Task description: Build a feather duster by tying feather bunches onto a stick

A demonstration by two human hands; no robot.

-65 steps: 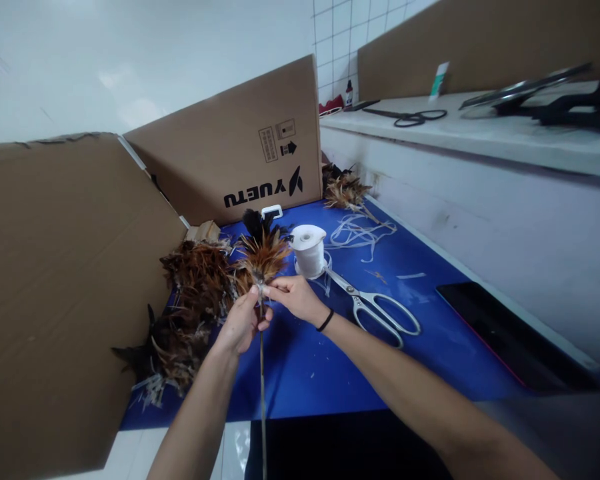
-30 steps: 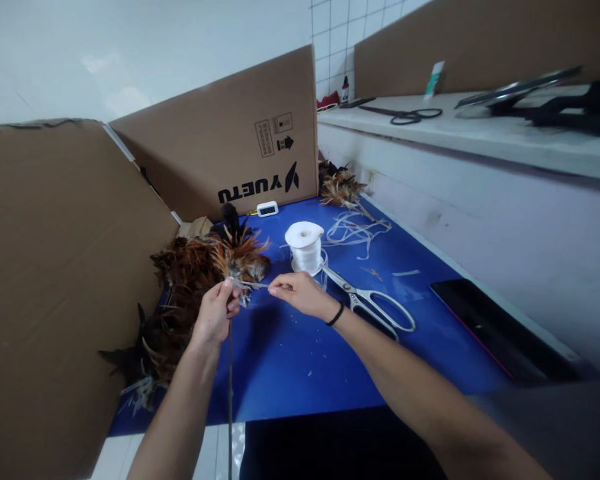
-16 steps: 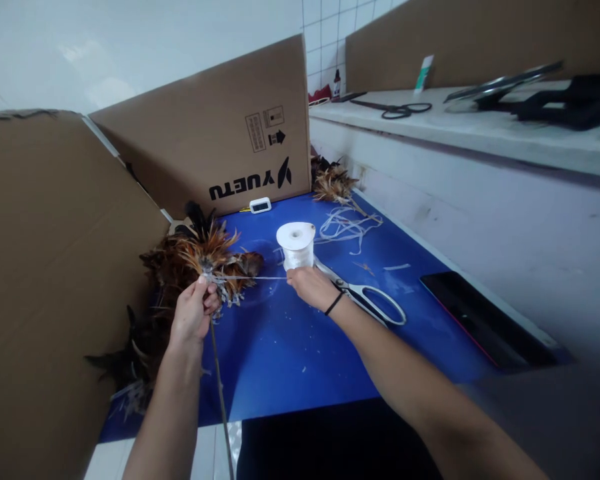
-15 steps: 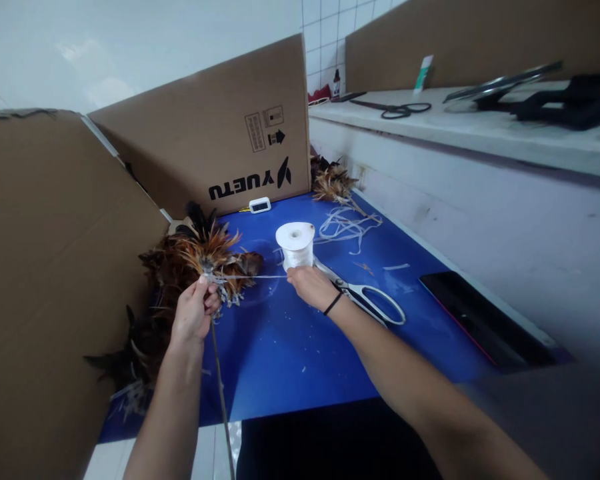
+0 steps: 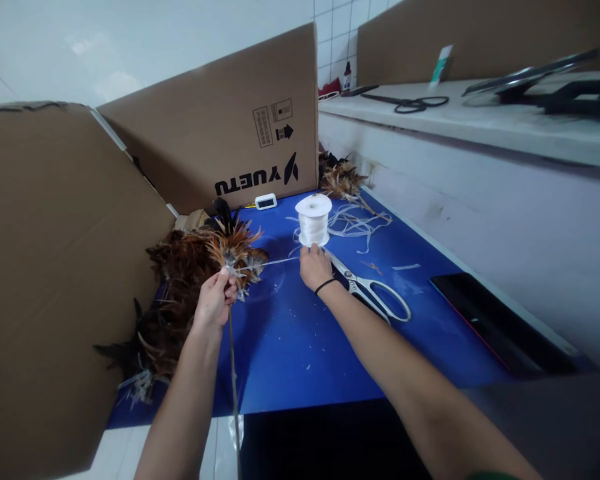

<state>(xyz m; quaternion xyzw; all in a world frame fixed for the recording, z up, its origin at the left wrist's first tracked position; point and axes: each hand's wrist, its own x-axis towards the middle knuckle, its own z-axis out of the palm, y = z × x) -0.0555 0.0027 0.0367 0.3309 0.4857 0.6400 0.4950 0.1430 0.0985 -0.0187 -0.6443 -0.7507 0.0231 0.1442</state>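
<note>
My left hand [image 5: 217, 293] is closed around a feather duster, pinching it just below its brown and black feathers [image 5: 235, 248]. Its thin stick [image 5: 233, 373] runs down past the table's front edge. A narrow white ribbon [image 5: 275, 261] stretches from the feathers to my right hand [image 5: 316, 267], whose closed fingers grip it at the foot of a white spool [image 5: 314, 223]. The spool stands upright, a little tilted to view. Large scissors [image 5: 375, 293] with silvery handles lie right beside my right hand, their blade tips partly hidden behind it.
Loose brown feathers [image 5: 180, 300] pile up along the left cardboard [image 5: 40, 280]. Behind the spool lie tangled ribbon [image 5: 355, 223] and another feather bunch [image 5: 341, 179]. A small white device [image 5: 265, 201] sits near the back box [image 5: 220, 127]. A dark phone [image 5: 500, 327] lies at right, below a ledge [image 5: 475, 120].
My right hand has moved slightly up and toward the spool, with the ribbon still taut. My left hand and the feathers sit a bit further right. The whole view has shifted slightly.
</note>
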